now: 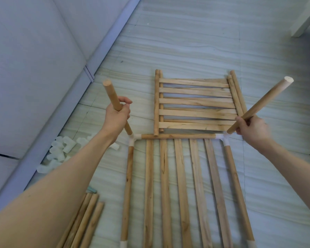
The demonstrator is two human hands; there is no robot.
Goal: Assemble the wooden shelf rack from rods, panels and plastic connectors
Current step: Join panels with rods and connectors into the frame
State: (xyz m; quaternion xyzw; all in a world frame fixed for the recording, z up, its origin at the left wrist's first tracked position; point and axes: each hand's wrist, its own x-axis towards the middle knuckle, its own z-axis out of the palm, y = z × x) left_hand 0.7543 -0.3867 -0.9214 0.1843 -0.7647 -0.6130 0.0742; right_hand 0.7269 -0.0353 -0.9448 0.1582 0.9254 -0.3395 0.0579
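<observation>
- Fingers (126, 102) of our left hand (117, 115) curl round a short wooden rod (115, 101); we note the grip sits about mid-length, and the rod tilts up and to the left.
- Lower tip of that left rod sits at the white plastic corner connector (134, 138) on the frame's far-left corner; we cannot tell whether it is seated in the socket.
- Our right hand (252, 128) grasps a second rod (263, 102) near its lower end, fingers wrapped round it; this rod leans up and to the right.
- Its lower tip lies just beside the far-right corner connector (225, 139); whether they touch, we cannot tell.
- Both connectors join a cross rod (177, 136) to two long side rods (128, 185), forming a slatted panel frame (182, 185) that lies flat on the floor (186, 42) directly below us.
- White connectors (123, 244) also cap the near ends of the side rods at the bottom edge of view.
- Beyond the frame, a second slatted panel (195, 102) lies on the floor, with paired rods along its left and right edges.
- Left of the frame, a heap of translucent plastic connectors (61, 151) lies partly behind our left forearm.
- Near left, a bundle of spare rods (84, 221) lies on the floor.
- A grey sofa (34, 59) fills the upper left.
</observation>
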